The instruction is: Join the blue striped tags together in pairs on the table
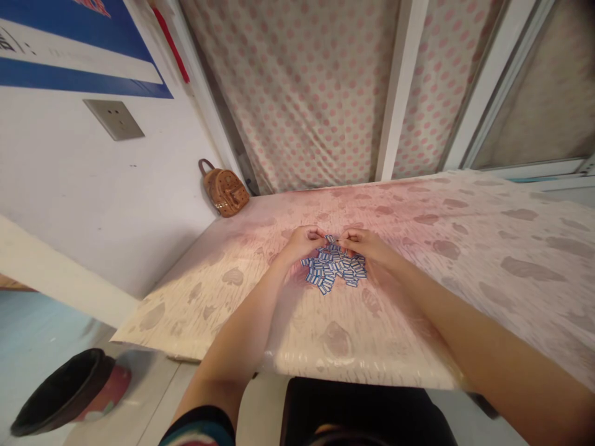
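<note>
A loose heap of small blue-and-white rectangular pieces, like tags or labels, lies on the patterned tablecloth. At the heap's far left edge is my left hand, its fingers closed in a pinch beside one blue-and-white piece that seems to be in its fingertips. Facing it from the right, my right hand is also pinched, close to that same piece. What the right fingertips hold is too small to make out. The pieces overlap one another, and the hands cover part of the heap's far side.
A small brown backpack-shaped bag stands at the table's far left corner against the wall. Behind the table hangs a dotted curtain. A dark-lined bin is on the floor at lower left, and a black seat is below the table's front edge.
</note>
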Demonstrator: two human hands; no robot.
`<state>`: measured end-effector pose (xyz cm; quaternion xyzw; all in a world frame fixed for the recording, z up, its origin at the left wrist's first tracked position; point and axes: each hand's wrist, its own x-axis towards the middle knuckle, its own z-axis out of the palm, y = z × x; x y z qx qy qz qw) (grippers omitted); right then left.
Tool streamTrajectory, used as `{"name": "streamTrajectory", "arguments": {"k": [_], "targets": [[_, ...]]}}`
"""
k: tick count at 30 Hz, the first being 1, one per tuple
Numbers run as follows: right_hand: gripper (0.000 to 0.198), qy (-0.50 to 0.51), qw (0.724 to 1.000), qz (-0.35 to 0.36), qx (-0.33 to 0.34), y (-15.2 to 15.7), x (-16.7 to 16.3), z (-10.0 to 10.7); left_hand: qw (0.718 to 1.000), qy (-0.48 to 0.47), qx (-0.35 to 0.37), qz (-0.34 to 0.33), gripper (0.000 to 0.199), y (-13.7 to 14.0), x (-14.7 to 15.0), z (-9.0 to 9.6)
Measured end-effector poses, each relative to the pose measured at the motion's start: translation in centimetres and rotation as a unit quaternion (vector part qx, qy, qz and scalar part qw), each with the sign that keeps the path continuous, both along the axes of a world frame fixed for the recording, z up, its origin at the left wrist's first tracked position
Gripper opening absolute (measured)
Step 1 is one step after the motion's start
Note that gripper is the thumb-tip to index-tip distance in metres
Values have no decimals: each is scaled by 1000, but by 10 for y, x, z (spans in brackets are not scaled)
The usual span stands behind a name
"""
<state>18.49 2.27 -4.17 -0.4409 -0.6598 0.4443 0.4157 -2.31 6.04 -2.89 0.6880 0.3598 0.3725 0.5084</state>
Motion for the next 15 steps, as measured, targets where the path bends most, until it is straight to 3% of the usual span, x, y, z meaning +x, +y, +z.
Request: {"name": "streamTrajectory", "arguments": {"k": [15], "targets": [[53, 71, 996, 7, -52, -5, 1, 8, 1000, -9, 18, 8, 20, 0, 1, 0]]}}
